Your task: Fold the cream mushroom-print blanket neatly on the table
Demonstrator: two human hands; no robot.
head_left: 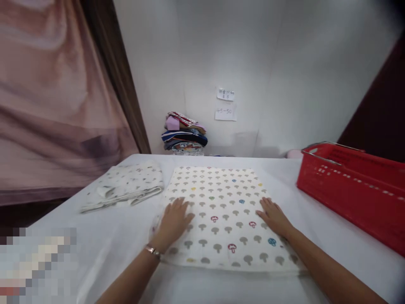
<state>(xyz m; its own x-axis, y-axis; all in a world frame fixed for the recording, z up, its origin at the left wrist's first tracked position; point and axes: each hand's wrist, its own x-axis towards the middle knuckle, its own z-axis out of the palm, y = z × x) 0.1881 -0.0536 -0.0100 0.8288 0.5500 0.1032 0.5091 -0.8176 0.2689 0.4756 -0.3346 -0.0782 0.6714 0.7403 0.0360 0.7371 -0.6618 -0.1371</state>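
Observation:
A white cloth (221,211) printed with grey mushrooms and a few coloured ones lies spread flat in a roughly rectangular shape. My left hand (175,219) rests on its left side, fingers apart and pointing away from me. On the right side of the cloth lies my right hand (274,215), its fingers also spread, palm down. Neither hand grips anything. Left of the mushroom cloth is a folded white cloth (133,181) with small dark specks, its layered edge facing me.
Both cloths lie on a white-covered table (123,240). A red basket (351,185) with metal handles stands at the right. Stacked folded fabrics (185,135) are beyond the far edge, near a wall with two paper notes (225,112). A pink curtain (57,97) hangs at the left.

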